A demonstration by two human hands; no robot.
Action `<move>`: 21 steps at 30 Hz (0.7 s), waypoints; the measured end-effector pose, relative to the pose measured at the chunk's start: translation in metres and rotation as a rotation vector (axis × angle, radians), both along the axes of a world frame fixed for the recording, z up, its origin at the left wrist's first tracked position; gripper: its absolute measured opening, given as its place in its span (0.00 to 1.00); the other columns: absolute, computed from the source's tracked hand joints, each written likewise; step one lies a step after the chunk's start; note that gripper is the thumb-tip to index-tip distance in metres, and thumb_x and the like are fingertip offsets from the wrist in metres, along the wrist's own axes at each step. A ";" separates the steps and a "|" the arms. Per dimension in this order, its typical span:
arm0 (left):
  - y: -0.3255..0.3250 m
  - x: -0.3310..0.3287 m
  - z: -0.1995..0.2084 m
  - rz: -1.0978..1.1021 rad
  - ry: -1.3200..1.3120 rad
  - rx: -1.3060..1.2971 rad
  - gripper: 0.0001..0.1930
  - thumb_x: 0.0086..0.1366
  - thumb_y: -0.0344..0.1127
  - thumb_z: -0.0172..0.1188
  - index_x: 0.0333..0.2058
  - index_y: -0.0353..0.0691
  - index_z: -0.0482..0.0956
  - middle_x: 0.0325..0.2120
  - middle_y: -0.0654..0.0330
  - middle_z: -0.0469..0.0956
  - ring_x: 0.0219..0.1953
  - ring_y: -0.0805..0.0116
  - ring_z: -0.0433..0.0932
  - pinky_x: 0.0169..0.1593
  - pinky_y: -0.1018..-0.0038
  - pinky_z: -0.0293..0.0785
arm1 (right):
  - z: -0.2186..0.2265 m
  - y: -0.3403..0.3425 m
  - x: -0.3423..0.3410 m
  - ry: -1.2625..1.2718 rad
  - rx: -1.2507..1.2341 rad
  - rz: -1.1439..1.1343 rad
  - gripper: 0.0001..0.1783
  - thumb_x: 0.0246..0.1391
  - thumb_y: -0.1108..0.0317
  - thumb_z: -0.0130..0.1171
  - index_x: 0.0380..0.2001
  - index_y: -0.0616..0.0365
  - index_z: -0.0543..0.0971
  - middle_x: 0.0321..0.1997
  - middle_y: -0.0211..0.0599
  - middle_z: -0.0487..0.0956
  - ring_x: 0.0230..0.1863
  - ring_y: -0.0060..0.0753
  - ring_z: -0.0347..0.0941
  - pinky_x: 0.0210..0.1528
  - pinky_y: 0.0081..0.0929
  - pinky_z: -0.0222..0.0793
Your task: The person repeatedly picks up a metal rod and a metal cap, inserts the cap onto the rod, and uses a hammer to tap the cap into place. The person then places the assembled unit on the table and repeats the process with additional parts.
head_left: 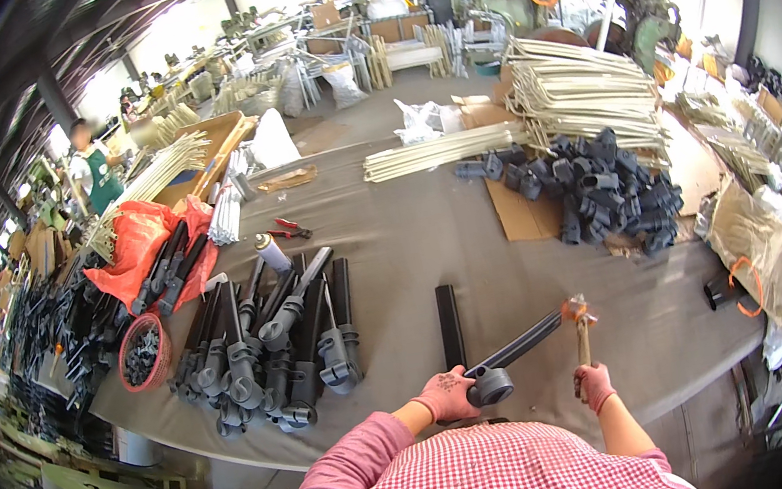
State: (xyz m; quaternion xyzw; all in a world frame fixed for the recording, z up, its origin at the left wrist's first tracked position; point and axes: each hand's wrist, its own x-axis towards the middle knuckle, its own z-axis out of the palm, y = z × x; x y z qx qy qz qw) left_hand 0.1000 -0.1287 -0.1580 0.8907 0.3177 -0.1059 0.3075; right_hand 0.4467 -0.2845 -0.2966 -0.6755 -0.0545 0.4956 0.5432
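Gripping the near end of a black tube (525,340) with the left hand (446,397), pink-gloved, right beside the round grey joint (490,387) fitted at that end. Slanting forward and to the right from there, across the space ahead of both hands, with the far end beside the head of a hammer (582,339). Hard to tell, from this angle, whether touching it or only close. Clasping the hammer low on its wooden handle with the right hand (593,386), also pink-gloved, fingers curled around, head pointing away from the body.

Just beyond the left hand, lying lengthwise on the counter (391,244), a second black tube (449,322); not clear whether in contact with the fingers. Farther to the left, well apart from the hands, a pile of jointed tubes (271,353), grey ends mostly toward the near edge. Next to that pile, a red basket (164,365) of small dark parts. Behind it, a spray can (273,253) and red-handled pliers (290,228). At the far right, well beyond the right hand, a heap of loose grey joints (610,186), partly on cardboard (520,211), with cream rods (581,95) stacked behind. In the left background, a person (103,183) in a green apron.
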 end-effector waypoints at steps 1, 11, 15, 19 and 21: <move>-0.002 0.006 -0.002 -0.035 0.007 0.024 0.25 0.50 0.55 0.64 0.44 0.50 0.84 0.46 0.49 0.75 0.44 0.49 0.81 0.51 0.59 0.77 | 0.004 -0.010 0.000 -0.150 -0.079 0.005 0.07 0.48 0.74 0.57 0.31 0.56 0.70 0.20 0.36 0.73 0.16 0.36 0.71 0.12 0.36 0.62; -0.010 0.048 -0.048 -0.334 0.185 0.290 0.27 0.49 0.58 0.68 0.43 0.49 0.84 0.44 0.48 0.78 0.45 0.54 0.81 0.47 0.63 0.80 | 0.105 -0.054 -0.016 -0.167 -0.167 -0.095 0.24 0.64 0.42 0.54 0.29 0.52 0.68 0.16 0.27 0.66 0.13 0.23 0.62 0.15 0.24 0.59; -0.015 0.048 -0.049 -0.242 0.234 0.204 0.32 0.50 0.64 0.67 0.48 0.50 0.83 0.50 0.46 0.72 0.44 0.50 0.83 0.49 0.62 0.80 | 0.146 -0.047 -0.031 -0.528 -0.086 -0.028 0.23 0.66 0.49 0.54 0.31 0.59 0.69 0.18 0.39 0.72 0.14 0.33 0.70 0.18 0.33 0.65; -0.015 0.049 -0.048 -0.222 0.256 0.234 0.30 0.51 0.63 0.68 0.48 0.51 0.83 0.49 0.47 0.72 0.44 0.51 0.83 0.47 0.62 0.81 | 0.150 -0.029 -0.035 -1.324 0.052 -0.056 0.20 0.66 0.53 0.52 0.37 0.62 0.68 0.24 0.53 0.78 0.24 0.57 0.78 0.28 0.49 0.72; -0.014 0.048 -0.054 -0.202 0.254 0.324 0.26 0.50 0.59 0.69 0.44 0.51 0.85 0.46 0.50 0.75 0.43 0.53 0.83 0.44 0.63 0.81 | 0.141 -0.026 -0.033 -1.236 -0.245 0.233 0.19 0.66 0.54 0.51 0.40 0.63 0.67 0.27 0.57 0.79 0.31 0.64 0.77 0.34 0.55 0.70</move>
